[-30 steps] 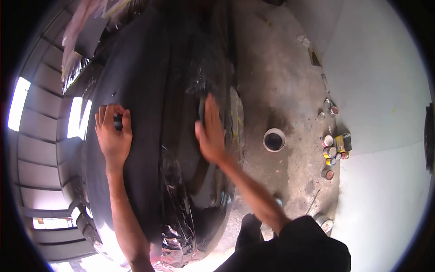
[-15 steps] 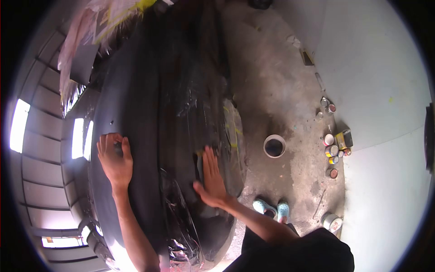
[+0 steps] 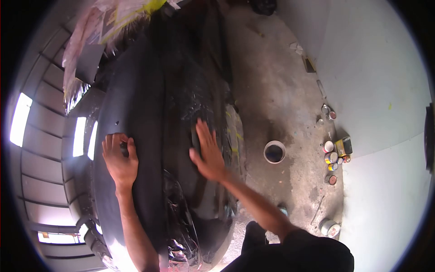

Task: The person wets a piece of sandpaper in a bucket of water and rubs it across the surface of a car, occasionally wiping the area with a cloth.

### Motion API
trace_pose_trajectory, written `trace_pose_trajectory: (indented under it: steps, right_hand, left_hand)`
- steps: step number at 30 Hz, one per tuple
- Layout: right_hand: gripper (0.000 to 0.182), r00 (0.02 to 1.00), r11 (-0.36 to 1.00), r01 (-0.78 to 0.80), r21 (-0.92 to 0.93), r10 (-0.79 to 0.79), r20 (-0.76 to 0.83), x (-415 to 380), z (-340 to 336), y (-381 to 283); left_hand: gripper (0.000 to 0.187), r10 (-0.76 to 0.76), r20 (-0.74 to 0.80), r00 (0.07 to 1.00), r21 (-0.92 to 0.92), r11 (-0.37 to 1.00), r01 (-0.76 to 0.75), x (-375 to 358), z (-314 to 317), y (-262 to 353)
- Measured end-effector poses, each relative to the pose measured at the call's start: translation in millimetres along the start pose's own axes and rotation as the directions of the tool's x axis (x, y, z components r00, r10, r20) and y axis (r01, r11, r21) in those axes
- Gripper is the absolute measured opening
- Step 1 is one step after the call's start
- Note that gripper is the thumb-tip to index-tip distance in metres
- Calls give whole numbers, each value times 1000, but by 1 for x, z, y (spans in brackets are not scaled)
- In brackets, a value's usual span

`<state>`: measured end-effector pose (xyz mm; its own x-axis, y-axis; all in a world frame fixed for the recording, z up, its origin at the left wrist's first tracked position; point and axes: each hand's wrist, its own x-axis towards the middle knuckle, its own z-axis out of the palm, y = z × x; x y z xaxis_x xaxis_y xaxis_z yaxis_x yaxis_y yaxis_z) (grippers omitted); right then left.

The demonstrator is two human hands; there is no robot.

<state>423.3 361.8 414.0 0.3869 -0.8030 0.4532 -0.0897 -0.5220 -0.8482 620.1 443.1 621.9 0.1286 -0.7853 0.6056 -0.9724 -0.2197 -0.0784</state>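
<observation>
A dark, car-like body panel [image 3: 140, 90] with a smooth matte top and a wet, glossy side fills the middle of the view. On its top rests my left hand [image 3: 120, 158], fingers bent and thumb apart, with a dark patch showing between thumb and forefinger. My right hand [image 3: 208, 154] lies flat against the wet side, fingers stretched out and thumb spread. A dark edge shows beside its fingers; what may be under the palm is hidden. Crumpled clear plastic film [image 3: 179, 226] covers a stretch of the side below my hands.
A bucket [image 3: 274, 152] of dark liquid stands on the concrete floor [image 3: 272, 90]. Several paint cans [image 3: 331, 157] and a yellow-black tin [image 3: 343, 146] line the pale wall [image 3: 376, 90]. Masking paper and plastic [image 3: 84, 63] hang at the upper left. Yellow tape [image 3: 234, 136] marks the panel's right edge.
My right hand has slid up along the wet side, away from my body. The left hand stays on the top, shifted slightly in view. One light-blue shoe is now out of sight.
</observation>
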Motion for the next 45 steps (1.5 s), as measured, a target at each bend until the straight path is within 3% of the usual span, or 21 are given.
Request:
trace_pose_trajectory:
  steps: [2, 3, 5, 7, 10, 13, 16, 22, 25, 27, 30, 33, 36, 37, 39, 41, 43, 45]
  right_hand:
    - [78, 999, 1000, -21, -17, 22, 32, 66, -7, 21]
    - [78, 999, 999, -41, 0, 41, 15, 62, -3, 21]
    - [77, 998, 998, -59, 29, 60, -20, 41, 4, 15]
    - [79, 998, 998, -46, 44, 48, -39, -28, 14, -6]
    - [76, 998, 1000, -15, 12, 15, -56, -53, 15, -21]
    - [78, 999, 1000, -4, 4, 4, -39, 38, 3, 22]
    - [78, 999, 1000, -28, 14, 29, -45, 74, 3, 39]
    - [96, 998, 996, -62, 70, 63, -15, -73, 9, -22]
    - [91, 998, 999, -25, 42, 27, -49, 11, 4, 27]
    - [89, 994, 993, -101, 54, 103, -43, 81, -4, 54]
    - [89, 994, 996, -80, 41, 83, -69, 43, 4, 45]
    - [93, 994, 991, -110, 74, 111, -14, -75, 10, 2]
    - [94, 996, 992, -84, 89, 86, -18, -64, 13, 16]
    - [90, 996, 993, -46, 104, 53, -65, -28, 4, 29]
    - [85, 985, 978, -139, 154, 152, -79, 52, -3, 62]
    - [82, 985, 982, -129, 135, 142, -97, 63, 1, 72]
    - [87, 986, 987, -103, 120, 117, -122, 32, 1, 64]
    - [93, 985, 978, -171, 117, 172, -1, -50, 1, 27]
  left_hand:
    - [10, 5, -12, 1000, -12, 1000, -5, -1, 1, -1]
    - [10, 10, -17, 1000, -18, 1000, -10, 0, 1, -1]
    - [10, 0, -25, 1000, -9, 1000, 0, -2, 1, 1]
    - [10, 0, -34, 999, -7, 1000, 0, 2, -1, -1]
    - [11, -16, -27, 1000, -21, 1000, 15, 2, 0, 5]
    - [11, -20, -28, 999, -9, 1000, 20, 2, -3, 5]
    - [11, -3, -19, 1000, -7, 1000, 3, 0, -1, 1]
    - [8, 59, -33, 998, -28, 998, -60, 2, -1, 0]
    - [9, 39, -15, 999, -27, 999, -39, 0, 0, -2]
    - [10, 48, -12, 999, -17, 999, -48, -2, 0, -4]
    - [11, 33, 4, 999, -14, 999, -33, 0, -1, -2]
    - [12, 15, 24, 1000, -23, 1000, -14, -2, -1, -1]
    - [13, 27, 32, 999, -39, 999, -25, 0, -4, 0]
    - [12, 45, 32, 998, -43, 998, -44, 1, -5, 0]
    - [12, 74, 20, 997, -18, 997, -74, -2, -1, -7]
    - [12, 38, 41, 998, -18, 999, -38, -5, -4, -3]
    - [13, 8, 48, 999, -35, 999, -7, -5, -3, -2]
    - [13, 24, 36, 999, -38, 999, -22, -4, -1, 0]
